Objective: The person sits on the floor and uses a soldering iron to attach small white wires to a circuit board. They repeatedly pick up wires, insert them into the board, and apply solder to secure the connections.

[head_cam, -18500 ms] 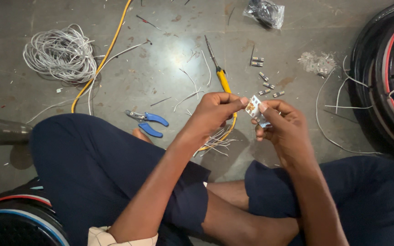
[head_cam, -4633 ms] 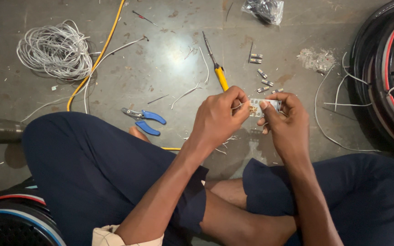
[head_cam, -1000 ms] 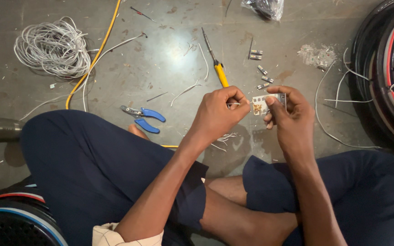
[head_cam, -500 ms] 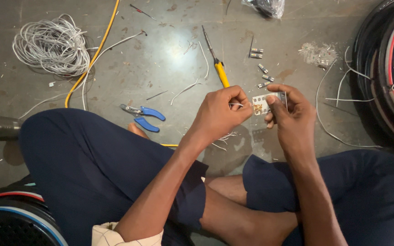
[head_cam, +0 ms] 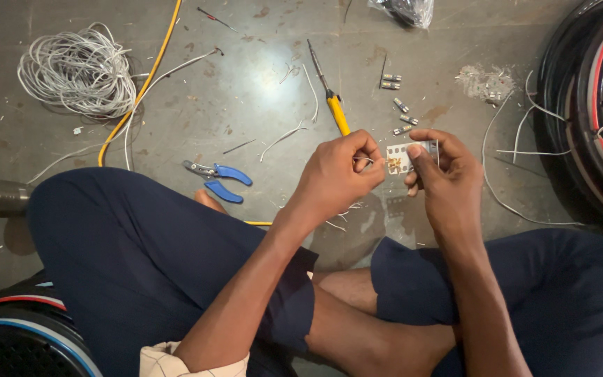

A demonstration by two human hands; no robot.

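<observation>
A single head-worn camera looks almost straight down at a grey concrete floor (head_cam: pixel 176 112) from close above the seated person's lap. The left hand (head_cam: pixel 336 174) and right hand (head_cam: pixel 448 181) sit near frame centre; crossed legs fill the lower half. No second view exists.

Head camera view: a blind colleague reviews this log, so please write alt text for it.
A seated person's right hand holds a small white block while the left hand pinches thin wire against it. Blue-handled pliers, a yellow-handled screwdriver and a coil of white wire lie on the floor.
</observation>
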